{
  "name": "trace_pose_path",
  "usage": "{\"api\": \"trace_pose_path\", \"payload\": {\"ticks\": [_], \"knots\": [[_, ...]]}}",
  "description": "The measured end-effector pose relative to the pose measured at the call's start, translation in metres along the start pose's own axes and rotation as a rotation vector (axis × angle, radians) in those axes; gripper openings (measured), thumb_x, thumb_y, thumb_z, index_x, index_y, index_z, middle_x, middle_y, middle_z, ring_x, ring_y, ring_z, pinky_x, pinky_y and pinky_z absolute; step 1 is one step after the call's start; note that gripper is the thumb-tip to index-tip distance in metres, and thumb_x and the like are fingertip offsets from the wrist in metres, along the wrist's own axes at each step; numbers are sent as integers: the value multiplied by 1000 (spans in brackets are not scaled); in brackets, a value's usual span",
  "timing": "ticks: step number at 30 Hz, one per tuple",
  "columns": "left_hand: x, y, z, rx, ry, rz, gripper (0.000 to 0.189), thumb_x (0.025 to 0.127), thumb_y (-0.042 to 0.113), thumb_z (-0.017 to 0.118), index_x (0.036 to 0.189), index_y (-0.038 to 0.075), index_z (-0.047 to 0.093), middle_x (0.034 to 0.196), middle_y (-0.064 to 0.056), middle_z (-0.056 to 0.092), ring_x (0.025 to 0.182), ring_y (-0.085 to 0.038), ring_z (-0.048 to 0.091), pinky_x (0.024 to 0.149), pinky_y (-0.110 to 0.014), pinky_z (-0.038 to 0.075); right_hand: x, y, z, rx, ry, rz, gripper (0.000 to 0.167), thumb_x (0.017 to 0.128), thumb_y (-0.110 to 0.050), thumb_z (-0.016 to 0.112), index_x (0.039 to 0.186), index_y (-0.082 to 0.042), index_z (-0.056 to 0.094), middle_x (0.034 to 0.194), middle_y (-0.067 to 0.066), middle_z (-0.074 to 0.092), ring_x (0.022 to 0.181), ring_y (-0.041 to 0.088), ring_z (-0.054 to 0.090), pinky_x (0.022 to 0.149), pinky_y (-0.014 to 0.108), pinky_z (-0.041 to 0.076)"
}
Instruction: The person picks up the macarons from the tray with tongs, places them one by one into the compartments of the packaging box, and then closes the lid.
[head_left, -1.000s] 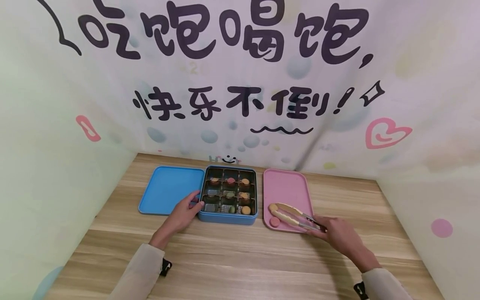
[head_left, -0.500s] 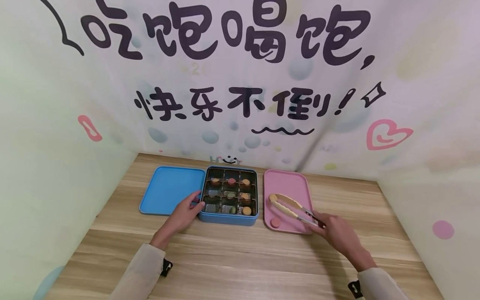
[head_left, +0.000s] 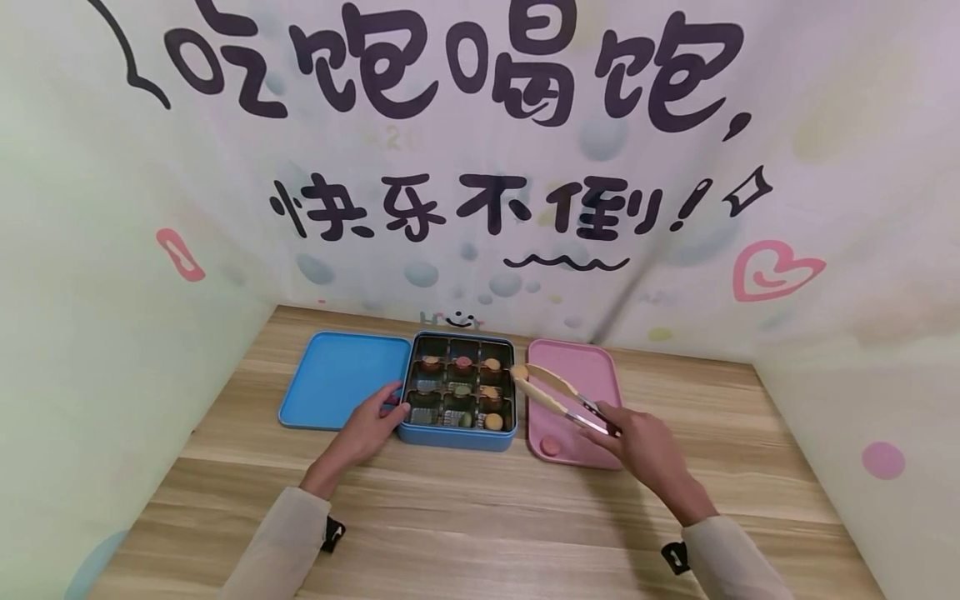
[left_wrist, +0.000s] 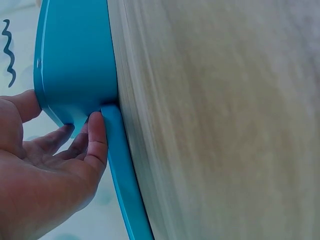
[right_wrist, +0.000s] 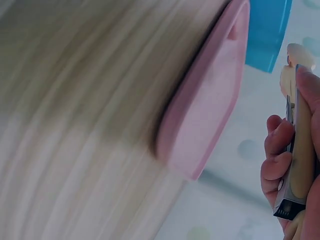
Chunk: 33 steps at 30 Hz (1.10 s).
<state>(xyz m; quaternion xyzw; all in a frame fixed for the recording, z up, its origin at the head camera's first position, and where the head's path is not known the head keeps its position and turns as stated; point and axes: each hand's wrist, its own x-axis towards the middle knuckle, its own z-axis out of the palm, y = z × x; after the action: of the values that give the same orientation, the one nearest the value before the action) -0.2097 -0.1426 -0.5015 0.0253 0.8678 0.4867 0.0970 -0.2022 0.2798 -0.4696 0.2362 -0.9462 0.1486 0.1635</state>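
Two grips in use over a wood-grained tabletop. With the right grip, clamping fingers and thumb round the handles of cream-tipped tongs, and pointing them away and to the left. Pinching between their tips a tan cookie, out ahead and to the left of the right grip, close by the right rim of a blue box; over that rim or just beside it, cannot tell. With the left grip, holding thumb and loosely bent fingers apart, and touching the left side of the box with their tips. Just right of the left grip, inside the box: a dark divided insert with seven cookies in plain sight, three across the row farthest from the grips, two in the middle row, two in the nearest. Ahead and to the left of the left grip, just beside the box: a shallow blue tray. Ahead and to the left of the right grip, partly beneath the tongs: a pink tray, with a pink cookie near its closest left corner. Behind the left grip, a pale sleeve and a black strap. Well beyond both grips: a pale backdrop with large dark characters.
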Motion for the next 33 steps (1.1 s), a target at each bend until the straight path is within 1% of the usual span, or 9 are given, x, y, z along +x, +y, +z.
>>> {"api": "trace_pose_path", "payload": {"ticks": [10,12,14,17,20,23,24,27,33], "knots": [[0,0,1,-2,-10,-10,58,106,28,48,155,3,30,143,-26,47,128,-43,50,100,-54,46,20,-30,11,19,-60,1,26,83,-37,80,88,-19,63,62,-13,41,52,4,35,47,22,28],[0,1,0,-5,-15,-12,58,106,28,48,155,3,30,143,-27,46,129,-43,50,100,-55,46,24,-38,15,30,-65,5,26,82,-36,81,95,-16,69,62,-12,44,53,4,37,48,22,30],[-1,1,0,-10,-20,-15,58,106,28,47,155,3,30,144,-27,46,129,-44,49,100,-55,46,28,-45,20,28,-68,10,35,82,-38,80,106,-13,74,62,-12,46,55,4,39,50,21,33],[-1,2,-1,-17,-26,-17,58,106,28,47,155,3,29,144,-27,46,130,-44,49,100,-55,46,35,-57,25,32,-68,18,47,82,-41,79,118,-11,74,62,-13,49,55,4,41,52,22,36],[-1,2,-1,-19,-26,-16,58,106,28,47,155,3,29,144,-27,46,129,-44,49,100,-54,46,43,-69,29,49,-95,9,37,84,-43,77,106,-14,75,60,-13,47,52,5,40,50,22,35],[-1,3,-1,-21,-19,-18,58,106,28,47,155,3,29,143,-27,46,129,-43,50,100,-54,46,48,-79,32,47,-122,2,39,86,-45,75,107,-13,75,58,-13,44,51,5,38,49,22,33],[-1,2,-1,-21,-18,-16,58,106,28,47,155,3,30,143,-27,46,128,-43,50,100,-54,46,50,-82,33,40,-134,-3,37,87,-47,74,103,-14,74,57,-12,42,51,5,38,48,23,33],[0,2,0,-18,-15,-14,58,106,27,47,155,2,30,143,-27,47,128,-43,50,100,-54,46,53,-89,35,20,-146,-1,47,86,-51,71,114,-13,74,57,-13,42,52,5,39,51,23,36],[1,0,0,-17,-13,-18,58,106,28,48,155,4,30,144,-27,46,129,-43,50,100,-54,46,57,-97,40,18,-170,9,40,86,-51,71,102,-15,72,55,-11,40,50,5,39,50,25,37]]}}
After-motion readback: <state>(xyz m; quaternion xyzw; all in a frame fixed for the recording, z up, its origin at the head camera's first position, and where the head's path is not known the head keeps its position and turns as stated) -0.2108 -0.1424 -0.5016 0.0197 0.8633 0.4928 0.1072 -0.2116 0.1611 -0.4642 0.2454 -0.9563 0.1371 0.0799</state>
